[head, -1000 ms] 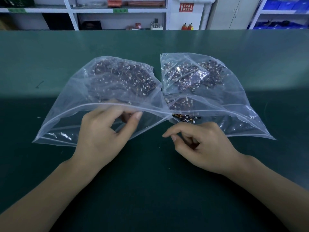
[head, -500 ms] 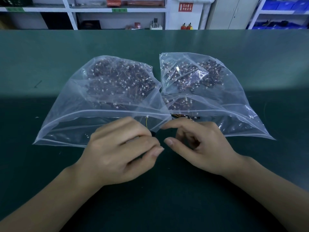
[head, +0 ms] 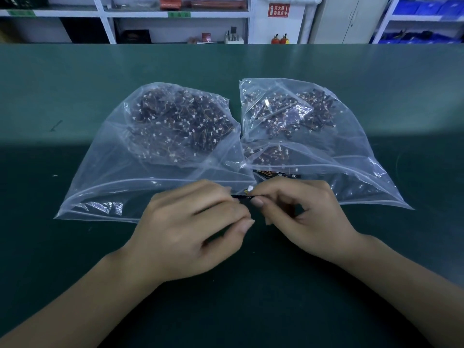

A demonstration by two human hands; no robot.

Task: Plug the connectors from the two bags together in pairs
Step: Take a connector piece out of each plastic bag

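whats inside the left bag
The left bag holds a heap of small wired connectors, dark with white plugs, piled at its far end. The left hand covers part of its near edge, hiding anything there.

Dark green table [head: 75,247], lit paler toward the far edge, with a short dark mark [head: 55,125] at left; white shelving [head: 105,23] behind it, green labels [head: 179,14] on the shelf edge; red sign [head: 278,10] on the wall; two red extinguishers [head: 279,39] below it; blue bins [head: 426,8] on the right-hand rack; grey cabinet [head: 349,18] beside them.
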